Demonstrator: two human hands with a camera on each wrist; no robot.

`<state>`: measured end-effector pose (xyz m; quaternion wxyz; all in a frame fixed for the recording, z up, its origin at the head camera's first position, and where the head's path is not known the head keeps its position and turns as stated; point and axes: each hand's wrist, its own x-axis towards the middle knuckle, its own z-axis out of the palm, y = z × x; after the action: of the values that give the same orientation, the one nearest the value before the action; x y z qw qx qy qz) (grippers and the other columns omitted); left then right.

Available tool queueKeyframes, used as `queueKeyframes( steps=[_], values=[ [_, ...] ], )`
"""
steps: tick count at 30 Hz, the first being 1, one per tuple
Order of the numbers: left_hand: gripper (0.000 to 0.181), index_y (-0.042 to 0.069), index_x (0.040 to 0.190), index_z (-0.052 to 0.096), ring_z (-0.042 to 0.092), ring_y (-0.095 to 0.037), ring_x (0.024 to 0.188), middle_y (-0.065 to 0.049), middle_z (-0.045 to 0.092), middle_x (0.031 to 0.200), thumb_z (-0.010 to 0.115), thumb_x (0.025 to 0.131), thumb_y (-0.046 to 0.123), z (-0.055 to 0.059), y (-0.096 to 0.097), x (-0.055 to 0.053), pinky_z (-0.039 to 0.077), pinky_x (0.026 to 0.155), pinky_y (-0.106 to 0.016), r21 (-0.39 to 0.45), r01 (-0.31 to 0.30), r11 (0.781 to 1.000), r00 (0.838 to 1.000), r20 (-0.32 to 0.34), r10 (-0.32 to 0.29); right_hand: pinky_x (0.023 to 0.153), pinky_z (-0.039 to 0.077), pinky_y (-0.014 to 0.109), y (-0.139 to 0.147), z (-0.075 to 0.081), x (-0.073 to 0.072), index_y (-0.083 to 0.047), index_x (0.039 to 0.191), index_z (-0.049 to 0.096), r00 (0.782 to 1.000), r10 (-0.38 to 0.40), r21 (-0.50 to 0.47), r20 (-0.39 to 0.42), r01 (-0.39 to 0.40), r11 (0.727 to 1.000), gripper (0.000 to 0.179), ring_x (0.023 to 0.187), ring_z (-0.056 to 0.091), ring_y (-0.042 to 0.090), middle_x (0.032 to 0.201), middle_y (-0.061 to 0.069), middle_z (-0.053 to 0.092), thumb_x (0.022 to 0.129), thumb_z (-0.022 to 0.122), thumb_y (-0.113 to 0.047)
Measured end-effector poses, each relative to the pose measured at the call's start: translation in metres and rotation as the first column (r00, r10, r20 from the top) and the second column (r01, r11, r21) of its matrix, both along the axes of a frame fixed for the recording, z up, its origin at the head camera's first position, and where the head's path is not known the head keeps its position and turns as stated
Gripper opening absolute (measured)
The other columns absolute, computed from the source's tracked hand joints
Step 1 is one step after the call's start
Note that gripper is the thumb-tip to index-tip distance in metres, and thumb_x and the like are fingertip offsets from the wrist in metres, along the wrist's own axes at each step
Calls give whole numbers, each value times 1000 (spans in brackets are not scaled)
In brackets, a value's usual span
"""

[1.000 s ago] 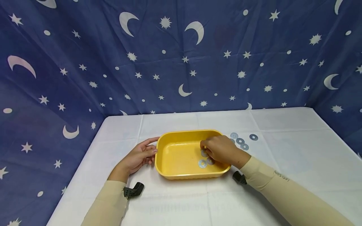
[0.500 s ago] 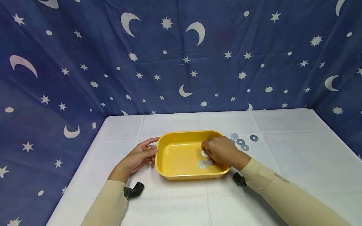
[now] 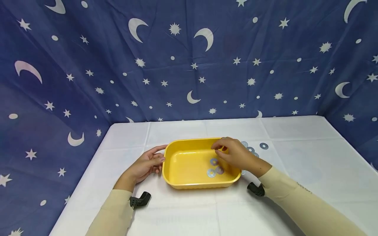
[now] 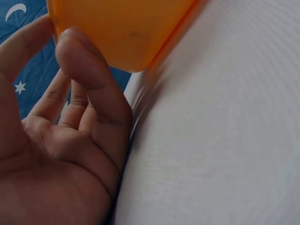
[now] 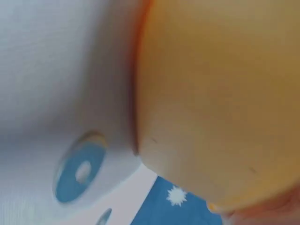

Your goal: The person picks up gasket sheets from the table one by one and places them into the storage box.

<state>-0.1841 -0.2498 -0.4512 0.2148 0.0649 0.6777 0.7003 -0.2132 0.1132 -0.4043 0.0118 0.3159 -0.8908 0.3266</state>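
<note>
A yellow plastic tray (image 3: 189, 186) stands on the white-covered table. Three flat metal washers lie on its floor towards the right: one washer (image 3: 214, 161) farther back, another washer (image 3: 219, 170) nearer, and a third washer (image 3: 211, 173) beside that one. My left hand (image 3: 144, 167) is at the tray's left end, thumb and index fingertip against its outer wall, the other fingers loosely bent behind. Over the tray's right end is my right hand (image 3: 231, 153), thumb and fingers apart, nothing visible between them. The right wrist view has mostly the tray's outer wall (image 5: 215, 93), with the fingers largely out of frame.
Right of the tray, several more washers lie on the table, among them a darker washer (image 3: 264, 146) set apart; my right hand and forearm partly cover the group. A blue curtain (image 3: 189, 65) with moons and stars hangs behind the table (image 3: 295, 157) and along its sides.
My right hand has lifted from the tray's floor and its fingers have spread, leaving the rear washer lying uncovered. My left hand has stayed at the tray's left end.
</note>
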Motion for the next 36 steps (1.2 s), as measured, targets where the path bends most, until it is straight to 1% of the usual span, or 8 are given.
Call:
queueKeyframes(
  steps=[3,8,14,18,23,27,31,36],
  values=[
    [65,11,155,33,58,-8,67,5,64,88,63,97,13,-2,-1,0,52,56,-17,-1,0,1000,1000,-1,0,84,56,40,11,6,6,-7,108,73,1000,-19,-70,-14,18,997,16,94,62,20,105,6,72,92,68,-5],
    [65,11,154,33,58,-8,66,5,64,88,63,97,13,-5,-2,0,52,56,-17,-1,-2,1000,1000,-2,2,81,57,35,30,14,17,-12,108,72,996,-76,-128,-47,70,989,18,92,61,15,108,2,72,92,68,-4],
    [64,11,154,33,58,-7,66,5,64,87,63,97,12,-8,-2,0,52,57,-16,15,-2,1000,1000,15,2,77,57,24,52,9,26,-9,108,71,987,-161,-183,-2,158,970,16,85,63,10,101,4,72,94,66,-3],
    [65,11,154,33,58,-7,65,6,65,87,64,97,12,-8,-2,1,51,57,-15,23,-10,1000,999,34,10,76,56,21,62,2,28,-10,107,71,979,-204,-208,9,201,957,15,81,63,7,96,1,71,94,67,-5],
    [66,12,154,33,56,-7,63,6,65,84,64,97,14,-6,-2,1,48,57,-15,29,-15,999,999,37,14,75,55,20,72,-3,26,-13,106,71,972,-235,-181,18,234,955,14,81,63,6,96,0,72,94,67,-7],
    [64,14,154,34,54,-7,62,6,63,81,64,97,13,-4,-2,1,46,57,-16,36,-21,999,999,31,20,72,55,21,77,-4,25,-13,105,72,969,-240,-147,51,245,958,15,80,61,7,98,5,73,93,67,-5],
    [62,16,153,35,55,-7,64,5,63,82,62,98,12,-2,-2,0,48,57,-15,48,-20,999,999,26,18,70,54,22,80,-2,24,-11,103,72,971,-220,-99,98,229,968,14,77,61,10,96,9,73,92,68,-3],
    [56,15,153,35,56,-8,66,5,62,82,57,102,14,-1,-1,0,49,58,-15,67,-8,998,1000,13,7,62,49,23,82,0,21,-9,104,71,959,-210,-9,191,216,976,13,74,55,15,85,4,67,92,67,-5]
  ],
)
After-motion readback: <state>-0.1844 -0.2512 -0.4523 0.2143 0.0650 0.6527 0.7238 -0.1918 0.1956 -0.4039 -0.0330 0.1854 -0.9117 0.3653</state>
